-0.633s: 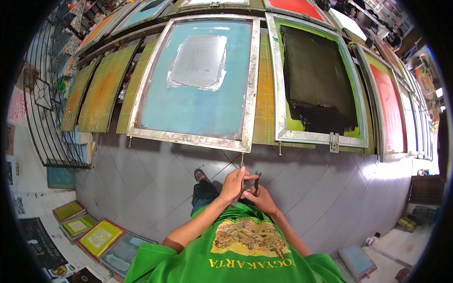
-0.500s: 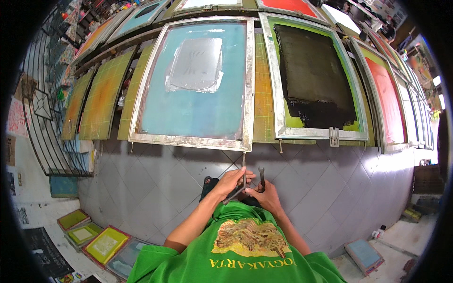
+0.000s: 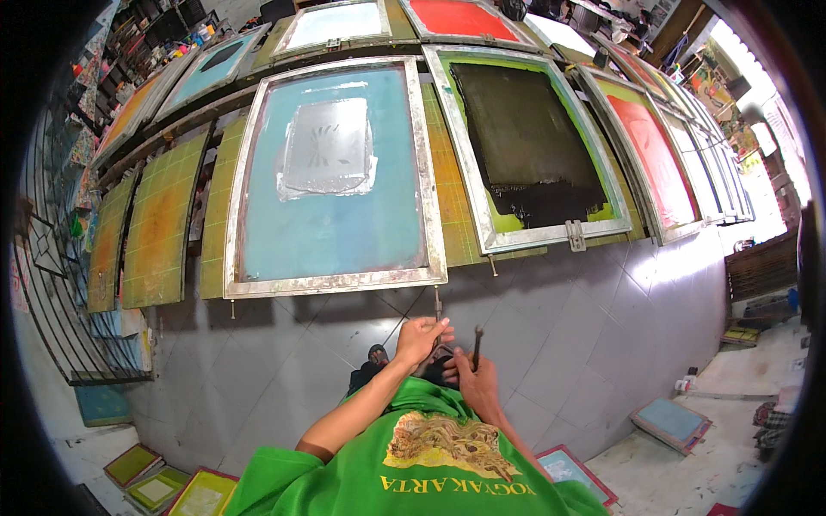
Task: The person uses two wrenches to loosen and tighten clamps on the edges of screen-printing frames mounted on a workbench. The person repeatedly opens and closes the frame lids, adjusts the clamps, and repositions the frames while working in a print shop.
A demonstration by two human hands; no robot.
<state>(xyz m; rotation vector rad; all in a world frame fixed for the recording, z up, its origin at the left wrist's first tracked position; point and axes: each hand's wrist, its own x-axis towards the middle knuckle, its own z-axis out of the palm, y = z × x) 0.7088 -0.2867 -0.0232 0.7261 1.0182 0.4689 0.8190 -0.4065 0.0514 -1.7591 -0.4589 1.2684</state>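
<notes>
My left hand (image 3: 420, 339) is closed around a dark metal three-armed socket wrench (image 3: 437, 318); its tip points up at the front edge of the large teal printing screen (image 3: 335, 285), near that frame's right corner. Much of the tool is hidden by my fingers. Close by on the right, my right hand (image 3: 475, 378) grips a dark spanner (image 3: 478, 340) standing upright. Some fingers of this hand reach toward the lower part of the socket wrench, but whether they touch it I cannot tell. A grey patch of ink lies on the teal mesh.
Right of the teal screen is a screen with black ink (image 3: 533, 138), its hinge clamp (image 3: 575, 234) at the front. Yellowish gridded boards (image 3: 163, 224) lie left. Small screens (image 3: 671, 423) rest low at the sides. Grey tiles (image 3: 275, 370) cover the floor. A metal rack (image 3: 64, 327) stands left.
The view has shifted, so the screens sit lower and farther left. The spanner has turned in my right hand. My left hand remains on the socket wrench.
</notes>
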